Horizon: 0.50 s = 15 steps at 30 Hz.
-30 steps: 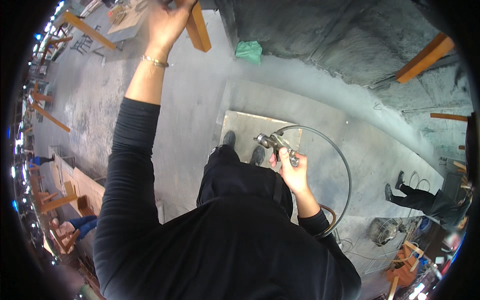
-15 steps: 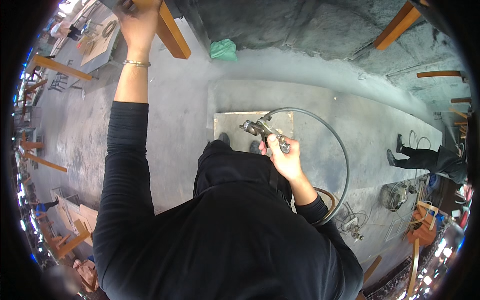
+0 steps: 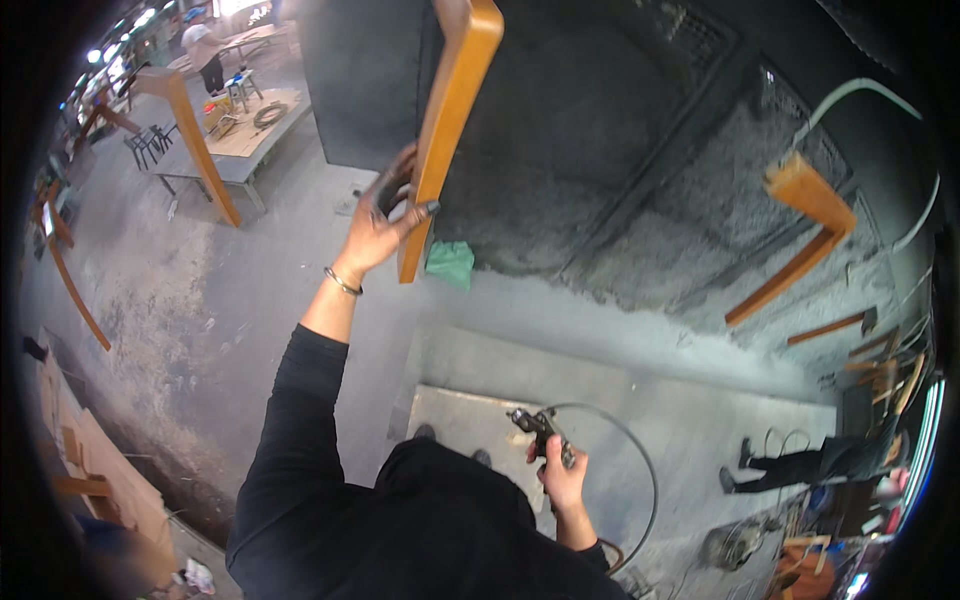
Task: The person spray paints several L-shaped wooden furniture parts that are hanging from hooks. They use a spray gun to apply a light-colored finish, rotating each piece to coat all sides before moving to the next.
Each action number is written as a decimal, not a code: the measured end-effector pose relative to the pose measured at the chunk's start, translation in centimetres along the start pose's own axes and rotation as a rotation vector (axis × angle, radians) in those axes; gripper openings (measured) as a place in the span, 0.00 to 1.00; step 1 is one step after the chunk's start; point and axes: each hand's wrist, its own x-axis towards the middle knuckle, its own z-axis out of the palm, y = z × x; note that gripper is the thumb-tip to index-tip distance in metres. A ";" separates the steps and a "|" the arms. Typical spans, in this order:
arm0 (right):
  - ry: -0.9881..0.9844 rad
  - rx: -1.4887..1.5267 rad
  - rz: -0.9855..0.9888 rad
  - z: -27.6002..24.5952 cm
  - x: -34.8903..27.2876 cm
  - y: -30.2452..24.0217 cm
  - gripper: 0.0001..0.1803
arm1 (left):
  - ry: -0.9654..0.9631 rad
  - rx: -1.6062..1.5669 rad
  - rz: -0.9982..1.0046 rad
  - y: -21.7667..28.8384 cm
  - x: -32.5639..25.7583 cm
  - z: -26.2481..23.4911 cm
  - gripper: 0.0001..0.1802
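Note:
My left hand (image 3: pixel 380 225) is raised, fingers and thumb closed around the lower part of a glossy orange-brown wooden frame piece (image 3: pixel 447 110). That piece is angled at its top, where it runs out of view, and its lower end points down. Dark stains mark the fingers. Low and to the right, my right hand (image 3: pixel 565 482) grips a metal spray gun (image 3: pixel 541 432) by its handle, the nozzle facing left. From the gun a grey hose (image 3: pixel 652 455) loops round to the right and down past my forearm. Gun and wooden piece are well apart.
More wooden frame pieces hang at right (image 3: pixel 810 215) and left (image 3: pixel 195 145). Ahead rises a dark, dusty wall (image 3: pixel 570 150), with a green cloth (image 3: pixel 451 263) at its foot. A low table (image 3: pixel 262 150) bears a coil. Another person (image 3: pixel 830 462) stands at far right. A board (image 3: pixel 460 405) lies underfoot.
The view has tilted upward, so more of the wall and the held wooden piece shows. My left hand appears lower and further right, still on the wood; the spray gun stays in my right hand.

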 end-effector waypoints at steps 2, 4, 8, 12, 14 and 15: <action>-0.015 -0.016 -0.020 0.4 -0.1 -0.2 0.26 | 0.067 0.155 0.041 0.1 -0.2 -0.8 0.42; 0.003 -0.045 0.000 0.6 -0.4 -0.3 0.26 | 0.148 0.288 0.065 0.3 -0.8 -0.3 0.40; 0.031 -0.066 -0.041 1.5 -1.0 -0.9 0.28 | 0.282 0.368 0.039 0.1 -0.8 0.1 0.34; 0.188 0.002 -0.093 2.2 -1.7 -2.6 0.27 | 0.299 0.302 0.016 0.2 -0.4 -2.3 0.33; 0.262 -0.008 -0.102 1.2 -1.5 -4.2 0.24 | 0.263 0.221 -0.065 0.5 0.2 -3.6 0.31; 0.292 0.003 -0.114 0.6 -1.3 -5.0 0.23 | 0.246 0.081 -0.062 0.8 0.6 -4.2 0.30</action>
